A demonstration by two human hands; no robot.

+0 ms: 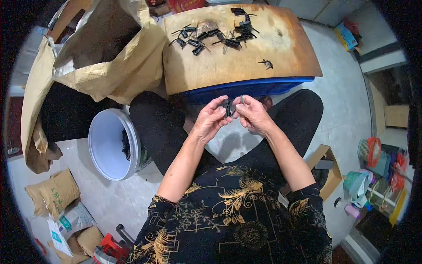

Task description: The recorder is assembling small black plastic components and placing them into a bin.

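Note:
Between my knees, just off the near edge of the board, my two hands meet around a small black plastic part (227, 108). My left hand (212, 119) pinches it between thumb and fingers. Close against it, my right hand (253, 115) is closed, thumb against fingers; what it grips is too small to make out. Several similar black parts with thin prongs (198, 39) lie loosely on the wooden board (220, 70). More of them (241, 31) form a pile farther back, and a few tiny dark pieces (266, 64) lie to the right.
The board rests on a blue bin (250, 86). At my left stand a large open paper sack (132, 57) and a white bucket (107, 145) with black parts inside. Brown packages (57, 193) lie on the left floor. A cardboard box (330, 176) sits by my right thigh.

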